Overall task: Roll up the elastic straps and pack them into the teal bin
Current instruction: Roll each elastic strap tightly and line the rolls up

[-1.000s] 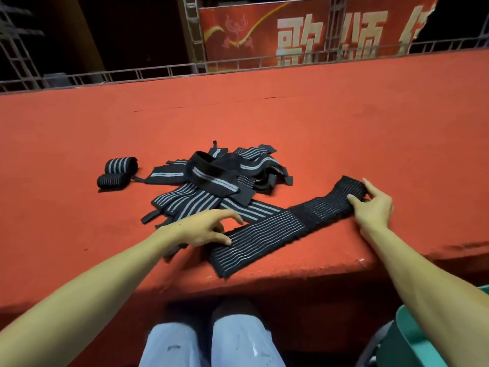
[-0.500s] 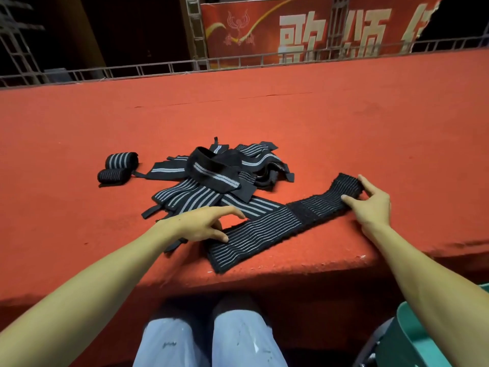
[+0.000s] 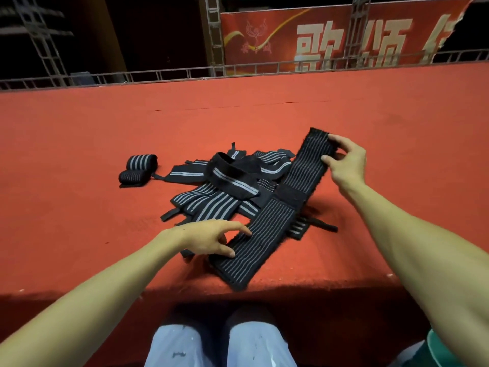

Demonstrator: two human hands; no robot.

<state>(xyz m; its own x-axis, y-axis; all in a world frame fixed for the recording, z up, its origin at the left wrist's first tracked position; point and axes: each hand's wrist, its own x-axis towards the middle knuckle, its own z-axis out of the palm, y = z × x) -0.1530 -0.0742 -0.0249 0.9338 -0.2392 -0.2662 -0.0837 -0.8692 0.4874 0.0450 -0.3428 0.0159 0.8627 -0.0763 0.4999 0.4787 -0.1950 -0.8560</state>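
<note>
Since a second ago the long strap [image 3: 280,215] has its far end swung away from the person, and it now crosses the pile of loose straps [image 3: 227,181]. Two rolled straps [image 3: 141,169] sit at the left on the red carpet [image 3: 79,207]. The left hand [image 3: 209,238] presses the strap's near part with straight fingers. The right hand [image 3: 346,162] pinches its far end. A banner [image 3: 344,35] behind reads "歌颂". Only a corner of the teal bin [image 3: 439,353] shows, low at the right.

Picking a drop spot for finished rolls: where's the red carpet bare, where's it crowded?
Bare: left of the two rolled straps; the wide band between the strap pile and the railing; right of the right hand. Crowded: centre, where the long strap overlaps the pile.
</note>
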